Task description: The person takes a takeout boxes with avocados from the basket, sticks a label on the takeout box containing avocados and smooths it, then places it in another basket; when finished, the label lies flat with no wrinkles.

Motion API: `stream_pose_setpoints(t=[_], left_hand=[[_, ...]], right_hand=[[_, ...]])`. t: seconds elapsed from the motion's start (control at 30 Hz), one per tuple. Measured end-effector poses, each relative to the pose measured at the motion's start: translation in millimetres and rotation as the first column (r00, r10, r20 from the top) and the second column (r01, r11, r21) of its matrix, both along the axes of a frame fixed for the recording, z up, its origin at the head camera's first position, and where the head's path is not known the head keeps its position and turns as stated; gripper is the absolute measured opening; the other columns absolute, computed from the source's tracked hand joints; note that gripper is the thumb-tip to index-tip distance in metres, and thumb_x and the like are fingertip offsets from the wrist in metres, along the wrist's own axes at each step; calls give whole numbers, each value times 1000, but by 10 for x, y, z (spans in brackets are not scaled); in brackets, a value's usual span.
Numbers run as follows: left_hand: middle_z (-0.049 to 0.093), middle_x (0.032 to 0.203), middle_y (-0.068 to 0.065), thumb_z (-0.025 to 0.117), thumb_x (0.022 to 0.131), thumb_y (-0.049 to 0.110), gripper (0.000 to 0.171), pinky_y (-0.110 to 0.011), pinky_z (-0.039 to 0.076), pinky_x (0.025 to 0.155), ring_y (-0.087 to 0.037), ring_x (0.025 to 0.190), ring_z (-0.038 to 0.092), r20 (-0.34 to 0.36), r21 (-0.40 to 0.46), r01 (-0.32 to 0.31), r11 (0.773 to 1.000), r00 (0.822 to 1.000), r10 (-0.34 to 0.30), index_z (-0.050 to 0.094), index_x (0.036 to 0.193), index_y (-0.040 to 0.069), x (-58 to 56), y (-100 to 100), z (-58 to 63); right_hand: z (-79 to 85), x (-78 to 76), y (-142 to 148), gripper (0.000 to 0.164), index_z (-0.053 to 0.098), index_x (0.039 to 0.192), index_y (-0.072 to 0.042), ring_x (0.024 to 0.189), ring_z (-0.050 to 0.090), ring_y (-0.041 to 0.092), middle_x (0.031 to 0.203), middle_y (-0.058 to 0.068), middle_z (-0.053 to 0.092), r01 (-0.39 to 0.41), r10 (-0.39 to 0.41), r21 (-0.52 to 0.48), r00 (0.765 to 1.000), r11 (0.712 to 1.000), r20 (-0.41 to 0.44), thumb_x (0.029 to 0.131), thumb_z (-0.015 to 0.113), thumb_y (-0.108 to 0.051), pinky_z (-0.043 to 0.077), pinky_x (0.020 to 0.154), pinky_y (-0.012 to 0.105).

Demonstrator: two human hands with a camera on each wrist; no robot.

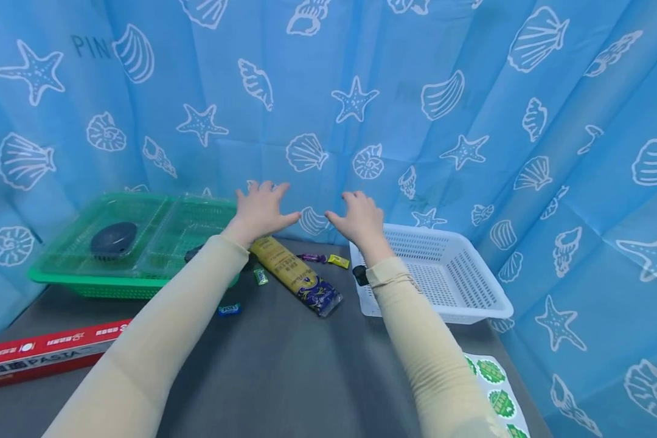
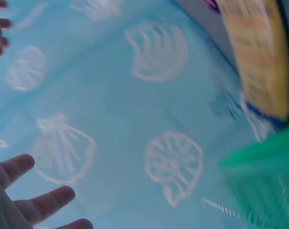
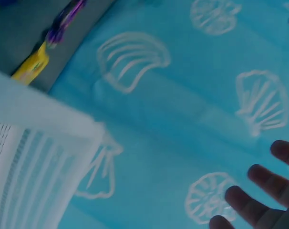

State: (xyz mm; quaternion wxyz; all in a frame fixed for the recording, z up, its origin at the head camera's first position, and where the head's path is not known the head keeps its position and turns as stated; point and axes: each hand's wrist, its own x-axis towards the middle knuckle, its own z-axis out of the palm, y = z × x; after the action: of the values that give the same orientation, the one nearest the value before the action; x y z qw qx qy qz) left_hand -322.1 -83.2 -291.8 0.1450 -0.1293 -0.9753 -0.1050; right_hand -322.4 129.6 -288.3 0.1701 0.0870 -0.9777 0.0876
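Note:
My left hand (image 1: 260, 214) is raised with spread fingers above the back of the table, holding nothing. Its fingers also show at the lower left of the left wrist view. Across from it, my right hand (image 1: 362, 222) hangs in the air near the white basket (image 1: 473, 267), likewise holding nothing. Between and below the hands lies a long yellow-and-purple packet (image 1: 292, 274), its far end close under the left wrist. Beside it are a purple-wrapped candy (image 1: 313, 258), a yellow candy (image 1: 338, 261), a green candy (image 1: 260, 277) and a blue candy (image 1: 229, 309).
At the left stands a green basket (image 1: 95, 291) with a clear divided tray and a dark oval object (image 1: 114, 239). A red pasta box (image 1: 49, 350) lies in front of it. A sheet of green round stickers (image 1: 500, 398) is at the right edge. Behind hangs a blue curtain (image 1: 317, 109).

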Motion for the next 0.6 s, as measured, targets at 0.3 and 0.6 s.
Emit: stream_pose_setpoints(t=[0.3,0.6], left_hand=[[36,133,-7,49,77,57,71,-49,35,90,-27,119,36,-22,406,149,902,988,-154,29,135,21,581,-94,-109],[44,121,-9,55,83,29,51,-41,41,82,-24,104,45,-62,810,198,553,965,-255,36,129,15,1172,-180,-477]], right_hand=[[-161,633,112,52,52,117,-9,104,49,24,117,8,52,-166,136,-375,985,912,-105,77,60,-42,43,83,38],[-545,1247,239,41,51,110,-7,94,53,22,105,9,55,-154,150,-834,985,530,-87,74,68,-19,46,76,34]])
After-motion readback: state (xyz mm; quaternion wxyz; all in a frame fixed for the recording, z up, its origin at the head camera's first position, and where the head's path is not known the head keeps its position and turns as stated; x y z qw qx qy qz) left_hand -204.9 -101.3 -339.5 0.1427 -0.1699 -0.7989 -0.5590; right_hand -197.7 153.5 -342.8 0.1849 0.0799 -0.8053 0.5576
